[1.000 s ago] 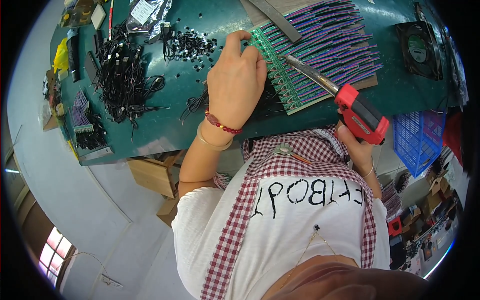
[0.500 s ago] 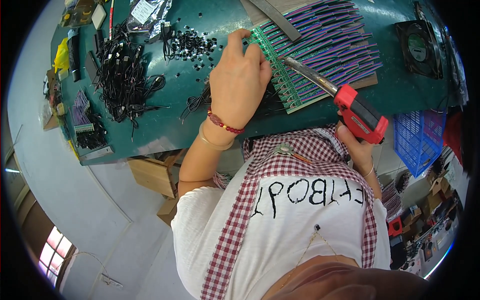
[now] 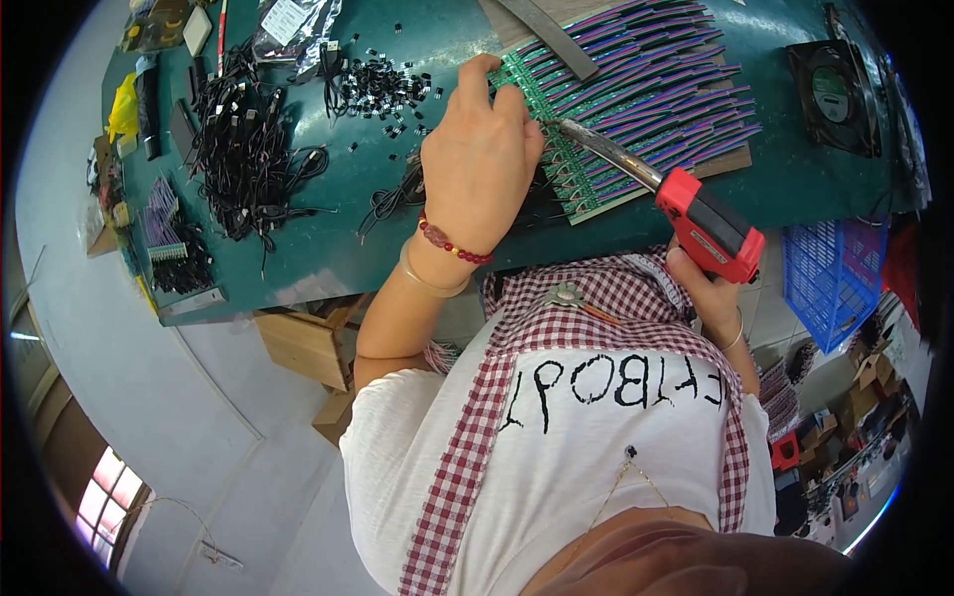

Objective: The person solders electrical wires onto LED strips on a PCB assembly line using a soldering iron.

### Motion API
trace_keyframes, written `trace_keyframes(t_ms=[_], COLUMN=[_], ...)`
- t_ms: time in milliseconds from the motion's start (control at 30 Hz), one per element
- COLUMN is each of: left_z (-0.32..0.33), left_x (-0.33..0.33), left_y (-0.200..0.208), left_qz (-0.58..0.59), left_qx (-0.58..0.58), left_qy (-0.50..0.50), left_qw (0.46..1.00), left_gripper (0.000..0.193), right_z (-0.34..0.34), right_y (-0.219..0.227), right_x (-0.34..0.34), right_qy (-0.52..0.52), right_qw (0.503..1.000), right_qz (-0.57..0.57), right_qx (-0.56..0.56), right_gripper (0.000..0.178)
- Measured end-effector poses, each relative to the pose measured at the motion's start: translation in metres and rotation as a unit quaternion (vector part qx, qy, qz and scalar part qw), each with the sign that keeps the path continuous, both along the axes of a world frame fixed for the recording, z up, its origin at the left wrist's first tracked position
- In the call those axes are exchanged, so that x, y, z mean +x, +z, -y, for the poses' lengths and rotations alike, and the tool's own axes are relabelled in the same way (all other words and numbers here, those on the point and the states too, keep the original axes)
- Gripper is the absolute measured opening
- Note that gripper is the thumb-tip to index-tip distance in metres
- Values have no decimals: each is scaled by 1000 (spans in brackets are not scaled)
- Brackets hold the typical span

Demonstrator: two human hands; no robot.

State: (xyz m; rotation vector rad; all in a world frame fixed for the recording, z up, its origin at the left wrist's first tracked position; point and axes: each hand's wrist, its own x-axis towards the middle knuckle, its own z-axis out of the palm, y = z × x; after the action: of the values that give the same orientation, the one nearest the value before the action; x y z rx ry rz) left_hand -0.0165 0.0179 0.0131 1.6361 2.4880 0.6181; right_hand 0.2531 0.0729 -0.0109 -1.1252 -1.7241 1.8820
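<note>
my right hand (image 3: 708,290) grips the soldering gun (image 3: 710,226); my left hand (image 3: 477,164) half-curls at green circuit boards (image 3: 538,97), hold unclear; if the tip (image 3: 568,129) slips, i could get burned

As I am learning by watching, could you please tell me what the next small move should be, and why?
I would probably ease the tip of the soldering gun onto the edge of the green boards: the right hand has it pointed there, close to the left hand, though contact is unclear.
</note>
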Motion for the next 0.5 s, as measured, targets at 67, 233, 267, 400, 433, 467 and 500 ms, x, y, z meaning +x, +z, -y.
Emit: trace_keyframes(t_ms=[67, 233, 267, 400, 433, 467, 500], left_z=[0, 0, 0, 0, 0, 0, -1], left_x=[0, 0, 0, -1, -1, -1, 0], left_y=[0, -2, -2, -1, 0, 0, 1], left_qz=[-2, -7, -6, -7, -7, -7, -12], left_qx=[-3, -3, -3, -6, -6, -6, -18], left_qy=[-1, -2, -2, -1, -2, -2, -10], left_qw=[1000, 1000, 1000, 1000, 1000, 1000, 1000], left_gripper=[11, 10, 10, 11, 11, 11, 12], right_z=[2, 1, 1, 1, 2, 4, 6], right_y=[4, 4, 4, 3, 4, 5, 5], right_x=[-3, 4, 4, 5, 2, -1, -3], right_qy=[-11, -37, -44, -23, -23, -35, -47], right_qw=[1000, 998, 998, 1000, 1000, 999, 999], right_qz=[3, -27, -25, -3, -2, 6, 14], right_qx=[17, -38, -36, -9, -9, -6, -3], right_gripper=[31, 30, 30, 32, 32, 31, 31])
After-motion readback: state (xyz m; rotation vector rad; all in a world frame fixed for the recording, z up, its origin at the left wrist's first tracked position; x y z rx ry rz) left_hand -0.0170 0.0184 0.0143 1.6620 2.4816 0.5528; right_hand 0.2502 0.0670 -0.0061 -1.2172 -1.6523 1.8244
